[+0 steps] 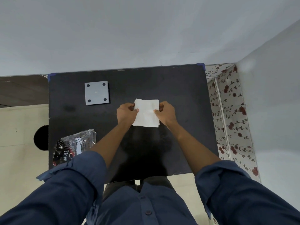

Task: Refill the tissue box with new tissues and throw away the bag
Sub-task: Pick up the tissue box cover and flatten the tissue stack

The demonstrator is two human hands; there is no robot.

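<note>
Left hand (126, 113) and right hand (165, 113) pinching soft white square tissue stack (146, 114), matte black table (178, 88)

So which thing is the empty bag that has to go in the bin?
Start at the black rectangular table and go to its near left corner. The crumpled clear plastic bag lies there, partly under the left blue sleeve. Unlike the flat grey square box and the white tissue stack, it is shiny, wrinkled and printed.

One head cam, wide-angle, looking steeply down and fwd over a black table (178, 88) from above the person's chest. Wall at 12 o'clock, both sleeves enter from 6. Close-range; no 2nd view to overlap.
</note>
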